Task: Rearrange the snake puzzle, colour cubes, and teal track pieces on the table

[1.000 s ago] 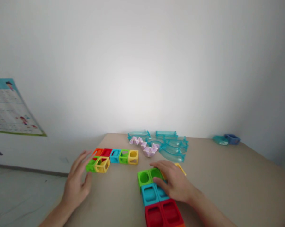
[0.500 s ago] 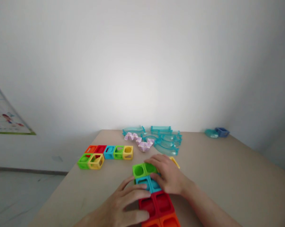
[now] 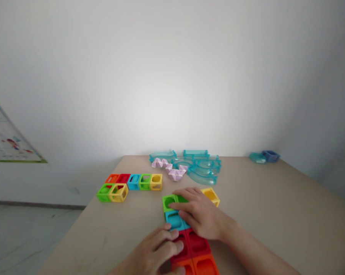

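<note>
A two-wide row of hollow plastic cube blocks runs away from me in front. Orange blocks (image 3: 204, 265) are nearest, then red blocks (image 3: 198, 243), blue blocks (image 3: 174, 220) and green blocks (image 3: 168, 202). A yellow block (image 3: 210, 196) shows beyond my right hand. My left hand (image 3: 157, 250) grips the row's left side, its bent fingers on the red and orange blocks. Over the green and blue blocks lies my right hand (image 3: 199, 212), holding them from above with the index finger reaching across the left green one. Its palm hides part of these blocks.
Further left on the table (image 3: 103, 233) lies an L-shaped group of coloured cube blocks (image 3: 134, 182). Clear teal track pieces (image 3: 202, 170) and faceted lilac pieces (image 3: 176, 174) sit near the wall. A dark blue block (image 3: 270, 156) and a teal piece (image 3: 257, 157) are far right.
My right hand's index finger has stretched left over the green block. My left hand has drawn slightly nearer, fingers more bent. More of the yellow block shows, and the view has shifted a little.
</note>
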The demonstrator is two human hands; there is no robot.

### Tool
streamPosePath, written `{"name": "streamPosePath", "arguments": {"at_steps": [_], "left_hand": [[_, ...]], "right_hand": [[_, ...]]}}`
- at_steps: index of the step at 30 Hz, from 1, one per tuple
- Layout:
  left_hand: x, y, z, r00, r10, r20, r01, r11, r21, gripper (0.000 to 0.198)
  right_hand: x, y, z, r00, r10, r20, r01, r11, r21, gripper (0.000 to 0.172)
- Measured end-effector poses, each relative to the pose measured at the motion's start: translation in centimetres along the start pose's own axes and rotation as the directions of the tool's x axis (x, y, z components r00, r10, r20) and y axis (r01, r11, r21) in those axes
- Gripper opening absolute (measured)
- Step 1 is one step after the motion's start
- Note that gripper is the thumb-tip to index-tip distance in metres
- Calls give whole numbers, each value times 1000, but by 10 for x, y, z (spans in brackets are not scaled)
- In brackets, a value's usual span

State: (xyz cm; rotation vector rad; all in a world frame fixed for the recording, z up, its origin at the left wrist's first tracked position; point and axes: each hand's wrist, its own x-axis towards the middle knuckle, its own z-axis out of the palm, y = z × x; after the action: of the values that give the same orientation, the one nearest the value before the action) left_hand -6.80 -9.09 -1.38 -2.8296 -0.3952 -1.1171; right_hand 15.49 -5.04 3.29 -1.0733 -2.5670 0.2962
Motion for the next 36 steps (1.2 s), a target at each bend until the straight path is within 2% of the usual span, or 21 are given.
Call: {"name": "streamPosePath", "arguments": {"at_steps": [4,10,15,22,33,36], "left_hand": [[1,1,1,998,-56,-23,56,998,-29,10],[14,-7,5,997,-64,48,72,981,-180,10],[10,-1,13,997,-74,-16,72,991,-114,15],[10,4,7,1000,22,9,-22,999,34,20],[7,10,3,998,-59,-38,61,997,46,20],[7,10,3,997,-73,-33,74,997,35,20]], "right_hand": [[-1,-2,0,1000,24,-11,-24,1000,-18,34],[1,0,1,1000,19,-14,-19,1000,-21,31],[1,-1,3,1000,26,-2,-26,999,-39,29],[1,-1,5,999,45,7,-45,997,-65,27],[1,-8,1,996,87,37,-84,993,-78,25],[-1,-6,-3,996,66,55,-62,996,-61,27]]}}
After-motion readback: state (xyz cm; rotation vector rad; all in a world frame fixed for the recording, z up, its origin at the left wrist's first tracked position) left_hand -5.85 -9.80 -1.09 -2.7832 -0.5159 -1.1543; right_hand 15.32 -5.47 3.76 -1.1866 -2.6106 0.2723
